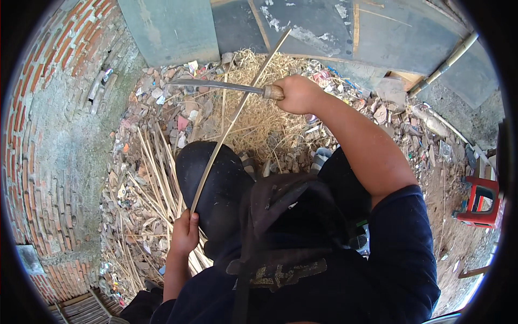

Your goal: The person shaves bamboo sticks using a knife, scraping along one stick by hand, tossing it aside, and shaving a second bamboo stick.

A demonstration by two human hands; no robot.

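My right hand (297, 94) is wrapped round the wooden handle of a long machete-like knife (221, 85). Its blade points left and crosses a long, thin bamboo strip (225, 134), apparently against it. The lower end of that strip is gripped in my left hand (186, 232), beside my bent left knee. From there the strip slants up and away to the right, passing over the knee. Pale shavings (259, 119) lie heaped on the ground beyond my feet, below the blade.
More bamboo strips (159, 178) lie in a loose bundle left of my knee. Stones and litter (186, 110) cover the ground. A brick wall (59, 135) rises at left, dark panels (318, 27) stand ahead, and a red plastic stool (480, 201) is at right.
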